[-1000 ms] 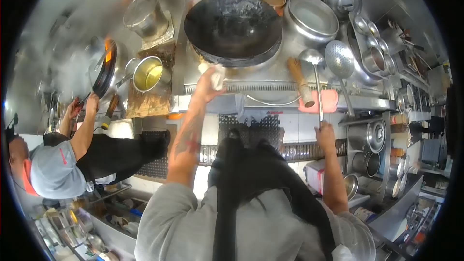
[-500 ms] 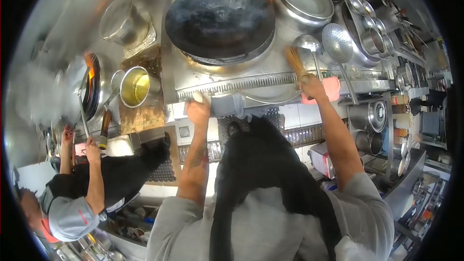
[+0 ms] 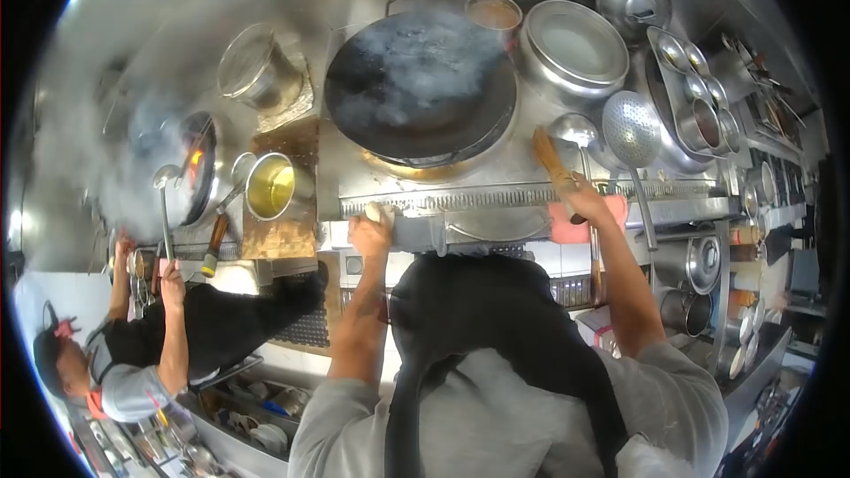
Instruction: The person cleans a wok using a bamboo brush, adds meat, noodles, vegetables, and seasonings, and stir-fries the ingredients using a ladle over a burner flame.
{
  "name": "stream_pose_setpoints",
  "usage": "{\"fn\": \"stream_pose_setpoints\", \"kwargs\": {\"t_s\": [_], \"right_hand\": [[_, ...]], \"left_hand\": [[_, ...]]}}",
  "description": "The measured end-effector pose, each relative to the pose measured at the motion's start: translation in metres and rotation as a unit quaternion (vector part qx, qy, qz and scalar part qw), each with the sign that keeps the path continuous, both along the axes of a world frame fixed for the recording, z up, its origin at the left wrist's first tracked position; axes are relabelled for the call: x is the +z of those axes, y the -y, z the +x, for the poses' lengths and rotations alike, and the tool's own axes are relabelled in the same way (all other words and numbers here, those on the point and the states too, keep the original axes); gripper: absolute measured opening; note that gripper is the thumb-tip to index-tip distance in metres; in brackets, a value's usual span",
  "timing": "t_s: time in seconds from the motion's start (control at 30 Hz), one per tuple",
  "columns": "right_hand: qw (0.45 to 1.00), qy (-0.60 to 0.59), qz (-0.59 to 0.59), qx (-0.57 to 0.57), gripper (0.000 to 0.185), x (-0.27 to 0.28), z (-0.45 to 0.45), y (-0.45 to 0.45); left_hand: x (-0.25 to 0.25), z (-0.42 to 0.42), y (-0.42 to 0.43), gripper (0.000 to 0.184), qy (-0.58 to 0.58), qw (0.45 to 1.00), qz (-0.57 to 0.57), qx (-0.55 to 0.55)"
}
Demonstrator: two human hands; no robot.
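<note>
My left hand is closed around a bunched whitish cloth at the front edge of the stove. My right hand is closed on the handle of a bamboo wok brush, its bristles pointing away from me. Beside the brush lies a ladle, whose long handle passes under or beside my right hand; I cannot tell whether I touch it. A pink cloth lies under that hand on the edge. Ahead, a large dark wok gives off smoke on its burner.
A perforated skimmer and a round metal pan lie to the right. At left are a pot of yellow liquid on a wooden board and a co-worker with a ladle at a flaming wok.
The view has tilted, so the stove sits lower in it. Smoke over the large wok is thicker. The co-worker's ladle has shifted. Both my hands keep about the same places on the stove edge.
</note>
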State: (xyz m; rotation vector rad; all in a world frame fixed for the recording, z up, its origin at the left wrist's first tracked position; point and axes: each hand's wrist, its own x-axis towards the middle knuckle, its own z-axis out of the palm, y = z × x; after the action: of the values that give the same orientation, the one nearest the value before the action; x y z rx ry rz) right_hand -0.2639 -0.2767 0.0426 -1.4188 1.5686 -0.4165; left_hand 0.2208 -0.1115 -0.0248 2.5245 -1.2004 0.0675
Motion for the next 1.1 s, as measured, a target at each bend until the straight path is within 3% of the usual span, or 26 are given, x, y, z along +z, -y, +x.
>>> {"fn": "stream_pose_setpoints", "kwargs": {"t_s": [0.03,0.1,0.23,0.3,0.33,0.37,0.43,0.47,0.5,0.53,0.57,0.63,0.7,0.77,0.8,0.83,0.87,0.9,0.93,0.97,1.0,1.03,1.1], "right_hand": [[1.0,0.004,0.002,0.004,0.085,0.02,0.001,-0.002],[0.97,0.209,0.116,-0.05,0.074,0.061,0.002,-0.009],[0.93,0.331,0.154,-0.039,0.068,0.133,0.016,-0.029],[0.858,0.496,0.127,-0.041,0.068,0.162,0.037,-0.033],[0.841,0.524,0.13,-0.034,0.072,0.181,0.053,-0.03],[0.843,0.522,0.13,-0.026,0.072,0.195,0.066,-0.023],[0.849,0.516,0.105,0.042,0.077,0.219,0.096,-0.004],[0.919,0.388,0.053,0.042,0.082,0.232,0.118,0.002],[0.957,0.265,-0.021,0.115,0.081,0.233,0.138,0.015],[0.915,0.173,-0.281,0.234,0.076,0.22,0.157,0.026],[0.893,0.053,-0.346,0.285,0.076,0.228,0.173,0.03],[0.897,0.033,-0.312,0.31,0.071,0.227,0.205,0.046],[0.901,-0.078,-0.022,0.426,0.061,0.219,0.23,0.091],[0.833,-0.167,-0.088,0.521,0.049,0.133,0.23,0.209],[0.884,-0.238,-0.164,0.369,0.048,0.147,0.232,0.218],[0.899,-0.305,-0.241,0.204,0.048,0.167,0.239,0.227],[0.897,-0.309,-0.243,0.203,0.048,0.168,0.253,0.22],[0.935,-0.182,-0.302,0.024,0.047,0.164,0.274,0.201],[0.925,-0.041,-0.345,-0.156,0.047,0.158,0.293,0.184],[0.955,-0.029,-0.288,-0.071,0.048,0.133,0.306,0.176],[0.983,-0.037,-0.144,0.104,0.049,0.129,0.313,0.16],[0.961,-0.043,0.001,0.274,0.05,0.132,0.32,0.148],[0.904,-0.044,-0.16,0.393,0.049,0.151,0.321,0.104]], "left_hand": [[0.0,0.001,-0.001,0.054,-0.008,1.0,0.013,0.02],[-0.004,0.013,-0.014,0.056,-0.053,0.998,0.041,-0.005],[0.023,0.006,-0.02,0.066,-0.027,0.998,0.053,-0.027],[0.028,0.007,-0.014,0.071,-0.051,0.988,0.143,-0.001],[0.049,-0.002,-0.015,0.074,-0.043,0.986,0.163,-0.009],[0.064,-0.011,-0.017,0.074,-0.046,0.986,0.158,-0.003],[0.096,-0.031,-0.014,0.077,-0.021,1.0,0.01,-0.018],[0.133,-0.046,0.001,0.078,0.002,0.986,-0.084,-0.143],[0.169,-0.065,0.02,0.081,0.024,0.948,-0.172,-0.266],[0.189,-0.085,0.043,0.071,0.034,0.935,-0.2,-0.289],[0.201,-0.104,0.067,0.061,0.045,0.921,-0.229,-0.313],[0.171,-0.122,0.112,0.032,-0.065,0.949,-0.064,-0.302],[0.172,-0.13,0.12,0.029,-0.055,0.955,-0.068,-0.283],[0.174,-0.126,0.12,0.03,-0.049,0.96,-0.067,-0.266],[0.178,-0.122,0.114,0.03,-0.071,0.95,-0.094,-0.289],[0.182,-0.117,0.116,0.03,-0.091,0.938,-0.128,-0.31],[0.18,-0.113,0.115,0.03,-0.085,0.932,-0.124,-0.328],[0.18,-0.111,0.117,0.03,-0.087,0.932,-0.129,-0.327],[0.181,-0.109,0.119,0.03,-0.087,0.931,-0.13,-0.329],[0.181,-0.107,0.114,0.029,-0.088,0.93,-0.126,-0.335],[0.179,-0.106,0.107,0.029,-0.09,0.928,-0.123,-0.339],[0.179,-0.105,0.107,0.029,-0.083,0.927,-0.141,-0.338],[0.183,-0.104,0.118,0.028,-0.078,0.922,-0.168,-0.339]]}}
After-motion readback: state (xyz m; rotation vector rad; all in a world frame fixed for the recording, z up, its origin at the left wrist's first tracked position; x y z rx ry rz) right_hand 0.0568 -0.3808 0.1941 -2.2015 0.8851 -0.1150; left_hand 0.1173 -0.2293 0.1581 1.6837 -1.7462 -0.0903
